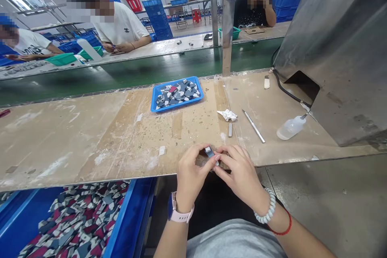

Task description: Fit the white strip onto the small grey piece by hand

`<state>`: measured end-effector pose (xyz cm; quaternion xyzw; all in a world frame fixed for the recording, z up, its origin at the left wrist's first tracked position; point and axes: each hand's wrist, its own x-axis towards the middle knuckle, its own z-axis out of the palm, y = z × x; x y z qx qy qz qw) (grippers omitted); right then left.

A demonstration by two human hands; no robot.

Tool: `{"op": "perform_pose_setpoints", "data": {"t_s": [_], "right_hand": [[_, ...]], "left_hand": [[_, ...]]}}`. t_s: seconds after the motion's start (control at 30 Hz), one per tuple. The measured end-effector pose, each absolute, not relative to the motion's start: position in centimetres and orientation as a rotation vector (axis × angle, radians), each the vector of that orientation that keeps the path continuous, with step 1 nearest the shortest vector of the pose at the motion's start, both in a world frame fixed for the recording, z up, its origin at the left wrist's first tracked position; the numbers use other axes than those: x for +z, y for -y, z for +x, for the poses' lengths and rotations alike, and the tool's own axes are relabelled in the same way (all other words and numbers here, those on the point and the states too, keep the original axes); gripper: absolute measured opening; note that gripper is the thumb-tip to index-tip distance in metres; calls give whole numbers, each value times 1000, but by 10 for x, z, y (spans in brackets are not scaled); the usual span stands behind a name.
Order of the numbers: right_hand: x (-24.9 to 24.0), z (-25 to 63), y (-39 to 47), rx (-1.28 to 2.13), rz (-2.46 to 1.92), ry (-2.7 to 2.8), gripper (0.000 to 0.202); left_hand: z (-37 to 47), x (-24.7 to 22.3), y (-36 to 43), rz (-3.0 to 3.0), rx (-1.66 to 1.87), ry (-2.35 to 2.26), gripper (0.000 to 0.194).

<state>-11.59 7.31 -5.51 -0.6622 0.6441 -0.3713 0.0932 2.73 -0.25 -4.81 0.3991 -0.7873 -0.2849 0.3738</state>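
Note:
At the near edge of the worn workbench (90, 141), my left hand (190, 173) and my right hand (238, 173) pinch one small grey-blue piece (209, 152) between their fingertips. A pink watch is on my left wrist, and a bead bracelet and red cord are on my right. Farther back on the bench a blue tray (154, 102) holds several small grey, white and red pieces. A blue crate (127, 217) below the bench at the left is full of similar pieces.
On the bench to the right lie a crumpled white scrap (227, 115), a small grey stick (230, 130), a thin metal tool (254, 126) and a squeeze bottle (290, 127). A metal housing (341, 48) stands at the right. Three people sit across the green conveyor (136, 73).

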Motion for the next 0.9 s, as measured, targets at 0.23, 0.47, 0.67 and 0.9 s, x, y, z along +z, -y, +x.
{"op": "perform_pose_setpoints", "data": {"t_s": [0.23,0.47,0.67,0.9], "right_hand": [[-52,-121,-70,-1081,-1917,-1851,11],[-43,-126,-65,-1036,-1928,-1796,7],[-50,-115,-71,-1135,-2050,-1878,17],[-66,-108,-77,-1120,-2234,-1949,35]], "left_hand": [[28,-53,5,973,-717,2006,18],[30,-50,3,947,-713,2022,18],[34,-44,1,929,-727,2020,22],[48,-3,79,990,-632,2003,24]]}}
